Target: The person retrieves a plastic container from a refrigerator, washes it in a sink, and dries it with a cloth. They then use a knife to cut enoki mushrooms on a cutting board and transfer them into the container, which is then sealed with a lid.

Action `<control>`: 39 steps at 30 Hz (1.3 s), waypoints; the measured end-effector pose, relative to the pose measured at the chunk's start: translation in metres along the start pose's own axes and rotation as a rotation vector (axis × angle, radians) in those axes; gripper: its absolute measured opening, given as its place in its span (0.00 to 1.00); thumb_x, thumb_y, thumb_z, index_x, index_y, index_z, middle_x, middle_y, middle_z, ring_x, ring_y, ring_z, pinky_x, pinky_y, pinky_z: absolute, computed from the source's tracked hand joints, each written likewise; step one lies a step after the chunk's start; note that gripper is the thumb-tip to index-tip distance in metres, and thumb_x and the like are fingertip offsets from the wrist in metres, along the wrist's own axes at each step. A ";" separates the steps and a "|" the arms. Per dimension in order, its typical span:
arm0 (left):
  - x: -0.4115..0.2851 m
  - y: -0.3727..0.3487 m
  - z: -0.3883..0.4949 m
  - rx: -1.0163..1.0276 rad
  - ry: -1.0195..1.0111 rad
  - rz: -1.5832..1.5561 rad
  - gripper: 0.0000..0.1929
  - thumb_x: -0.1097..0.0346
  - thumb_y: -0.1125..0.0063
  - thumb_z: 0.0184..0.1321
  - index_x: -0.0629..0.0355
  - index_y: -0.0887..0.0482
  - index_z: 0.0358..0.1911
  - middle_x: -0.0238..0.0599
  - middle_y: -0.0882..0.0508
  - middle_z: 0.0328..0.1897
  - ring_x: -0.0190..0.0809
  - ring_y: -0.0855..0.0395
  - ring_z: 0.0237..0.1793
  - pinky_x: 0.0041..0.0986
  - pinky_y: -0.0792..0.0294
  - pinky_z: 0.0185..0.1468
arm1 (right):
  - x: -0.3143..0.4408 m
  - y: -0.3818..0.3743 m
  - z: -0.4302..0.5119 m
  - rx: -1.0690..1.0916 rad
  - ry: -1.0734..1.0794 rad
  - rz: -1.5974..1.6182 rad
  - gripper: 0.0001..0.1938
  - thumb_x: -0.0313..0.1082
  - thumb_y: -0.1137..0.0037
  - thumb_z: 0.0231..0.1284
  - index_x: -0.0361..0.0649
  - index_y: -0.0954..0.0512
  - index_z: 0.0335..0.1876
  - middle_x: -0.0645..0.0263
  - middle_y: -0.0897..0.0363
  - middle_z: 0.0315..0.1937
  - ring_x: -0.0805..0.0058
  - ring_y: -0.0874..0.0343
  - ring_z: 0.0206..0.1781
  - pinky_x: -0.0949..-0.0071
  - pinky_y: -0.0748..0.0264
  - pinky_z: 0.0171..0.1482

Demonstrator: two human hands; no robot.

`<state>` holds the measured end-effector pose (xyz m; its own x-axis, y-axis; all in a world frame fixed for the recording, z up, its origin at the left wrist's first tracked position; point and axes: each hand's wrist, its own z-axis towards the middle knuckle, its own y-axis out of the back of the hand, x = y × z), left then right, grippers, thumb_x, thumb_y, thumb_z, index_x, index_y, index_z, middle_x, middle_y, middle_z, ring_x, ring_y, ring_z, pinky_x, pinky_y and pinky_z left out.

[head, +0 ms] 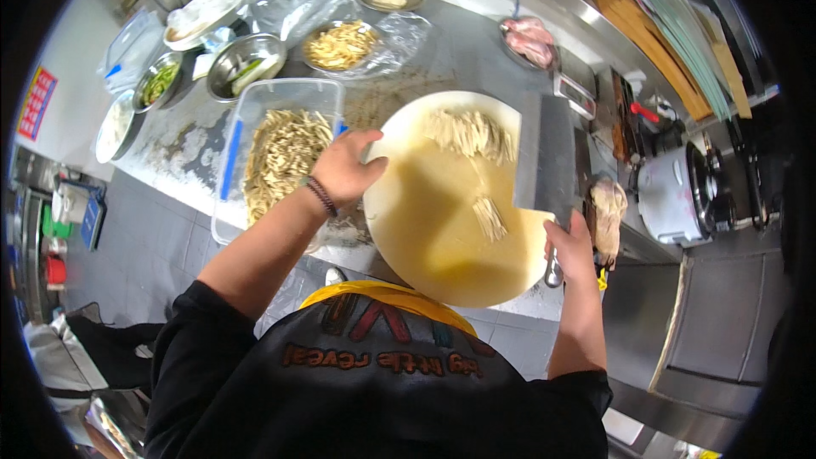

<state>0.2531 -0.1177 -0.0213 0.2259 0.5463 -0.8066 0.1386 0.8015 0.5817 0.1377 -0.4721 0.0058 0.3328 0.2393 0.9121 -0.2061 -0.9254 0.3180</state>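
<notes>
A round cutting board (421,229) lies before me. Pale strips of cut food (472,131) are gathered on its far part, and a small bundle of the same strips (489,218) sits nearer its middle. My right hand (569,242) grips the handle of a cleaver (553,146), whose broad blade covers the board's right edge. My left hand (349,164), thumb and fingers apart and holding nothing, is at the board's left rim; whether it touches cannot be made out. Left of the board stands a clear plastic box (312,90) holding many cut strips (284,146), partly behind my left forearm.
Metal bowls (245,64) and a bowl of yellowish strips (341,44) stand at the back left among plastic bags. A dish of raw meat (529,41) and a digital scale (575,95) are at the back right. Rightward is a rice cooker (669,191).
</notes>
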 end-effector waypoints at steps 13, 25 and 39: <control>-0.081 -0.214 0.010 0.593 -0.821 0.707 0.14 0.65 0.50 0.50 0.58 0.23 0.42 0.41 0.24 0.47 0.46 0.28 0.51 0.42 0.36 0.53 | -0.100 0.095 -0.082 0.115 -0.177 -0.014 0.08 0.27 0.46 0.53 0.39 0.32 0.36 0.70 0.32 0.18 0.82 0.32 0.16 0.80 0.32 0.20; -0.041 -0.146 0.060 0.385 0.143 0.186 0.12 0.68 0.49 0.46 0.65 0.24 0.35 0.48 0.19 0.28 0.45 0.18 0.27 0.33 0.27 0.34 | -0.093 0.104 -0.019 0.209 -0.069 0.038 0.08 0.30 0.45 0.54 0.39 0.32 0.37 0.71 0.32 0.19 0.83 0.32 0.18 0.81 0.33 0.21; -0.033 -0.153 0.136 0.052 0.476 0.225 0.45 0.34 0.44 0.44 0.64 0.34 0.59 0.59 0.26 0.53 0.53 0.28 0.56 0.34 0.35 0.58 | -0.071 0.025 0.063 0.252 0.092 -0.214 0.17 0.35 0.43 0.49 0.35 0.30 0.42 0.58 0.22 0.31 0.70 0.24 0.32 0.70 0.28 0.37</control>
<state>0.3559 -0.2913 -0.0692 -0.2056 0.7630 -0.6128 0.1879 0.6453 0.7405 0.1668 -0.5313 -0.0675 0.2571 0.4512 0.8546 0.0971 -0.8919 0.4417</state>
